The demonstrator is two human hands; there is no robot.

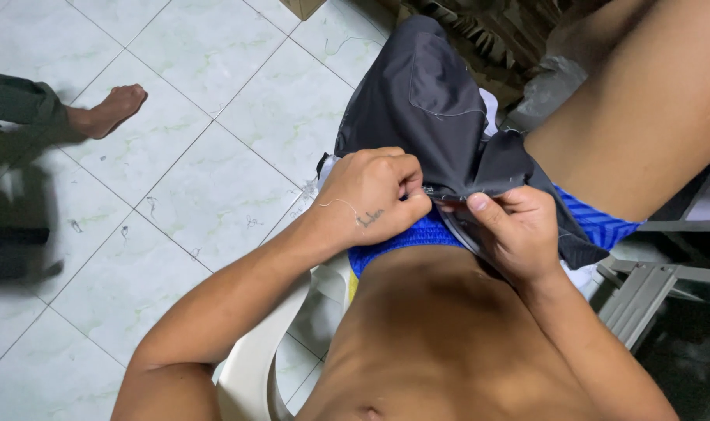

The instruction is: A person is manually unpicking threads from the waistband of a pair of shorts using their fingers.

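Observation:
A dark grey garment lies over my lap, with blue striped fabric showing beneath it. My left hand pinches the grey garment's near edge, fingers curled tight. A thin thread trails across the back of that hand. My right hand grips the same edge just to the right, thumb on top. The two hands almost touch. I cannot tell whether a needle is between the fingers.
I sit on a white plastic chair over a pale tiled floor. Another person's bare foot and dark trouser leg are at the left. A grey slatted frame stands at the right.

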